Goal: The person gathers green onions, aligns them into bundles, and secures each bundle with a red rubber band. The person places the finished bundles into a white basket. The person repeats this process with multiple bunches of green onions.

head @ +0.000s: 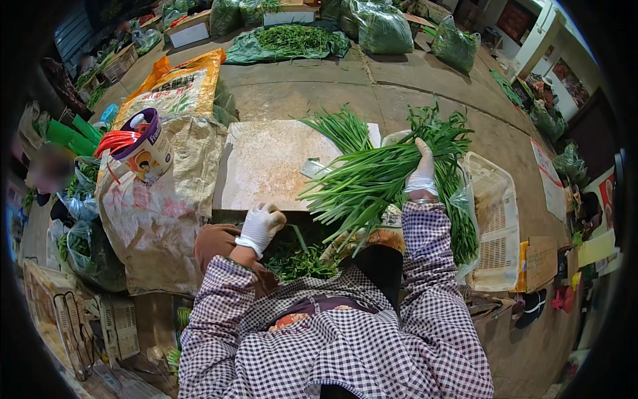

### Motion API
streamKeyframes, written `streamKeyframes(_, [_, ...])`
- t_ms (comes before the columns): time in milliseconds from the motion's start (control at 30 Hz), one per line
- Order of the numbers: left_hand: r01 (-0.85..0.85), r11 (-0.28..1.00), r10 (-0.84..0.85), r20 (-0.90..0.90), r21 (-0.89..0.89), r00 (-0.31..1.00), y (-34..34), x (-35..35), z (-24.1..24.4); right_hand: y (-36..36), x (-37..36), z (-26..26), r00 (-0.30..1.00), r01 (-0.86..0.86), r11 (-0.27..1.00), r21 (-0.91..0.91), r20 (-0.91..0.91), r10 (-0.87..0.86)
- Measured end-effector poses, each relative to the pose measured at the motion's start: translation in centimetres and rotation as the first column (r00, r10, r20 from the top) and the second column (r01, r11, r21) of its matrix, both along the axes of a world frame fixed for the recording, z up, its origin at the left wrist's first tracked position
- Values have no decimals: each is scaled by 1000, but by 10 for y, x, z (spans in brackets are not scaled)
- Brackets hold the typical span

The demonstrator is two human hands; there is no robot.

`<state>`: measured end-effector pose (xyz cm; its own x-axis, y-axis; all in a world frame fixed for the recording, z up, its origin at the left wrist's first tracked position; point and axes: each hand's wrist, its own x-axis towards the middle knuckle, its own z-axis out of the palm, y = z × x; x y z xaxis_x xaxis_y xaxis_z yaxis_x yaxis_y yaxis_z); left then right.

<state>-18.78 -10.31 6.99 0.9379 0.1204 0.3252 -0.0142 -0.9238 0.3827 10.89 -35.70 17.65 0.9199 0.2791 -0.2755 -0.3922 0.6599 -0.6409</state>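
My right hand (pixel 422 167), in a white glove, grips a large bunch of long green leafy stalks (pixel 369 174) above the right side of a worn white board (pixel 271 164). My left hand (pixel 261 224), gloved too, is curled in front of the board's near edge; a single green blade (pixel 299 237) is close to its fingertips, and whether it is held I cannot tell. Another bundle of thin green leaves (pixel 344 132) lies on the board's far right corner. A flat metal piece (pixel 316 168) lies on the board, partly under the leaves. Loose green trimmings (pixel 304 262) lie below, near my lap.
Left of the board, a plastic tub (pixel 152 154) with red ties stands on a woven sack (pixel 159 214). A cream plastic crate (pixel 493 224) is at the right. Bagged greens (pixel 384 30) and a green sheet (pixel 244 50) with greens lie beyond. A person is at far left.
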Motion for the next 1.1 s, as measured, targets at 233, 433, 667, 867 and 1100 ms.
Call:
streamKeyframes(233, [-202, 925, 169, -128, -323, 977, -28, -11, 9, -11, 16, -17, 999, 44, 999, 29, -15, -44])
streamKeyframes(433, [-321, 839, 428, 167, -440, 888, -50, 20, 26, -1, 7, -17, 999, 29, 999, 16, -26, -29])
streamKeyframes(667, [-371, 914, 313, 298, 164, 902, -52, 33, 43, -1, 9, -26, 999, 26, 1000, 10, -44, -26])
streamKeyframes(867, [-454, 885, 460, 48, -104, 887, -49, 28, 33, 3, -2, -20, 999, 32, 999, -15, -38, -32])
streamKeyframes(1100, [-109, -105, 371, -141, -988, 918, -56, 39, 0, 9, -15, -11, 998, 1, 1000, 0, -56, -1])
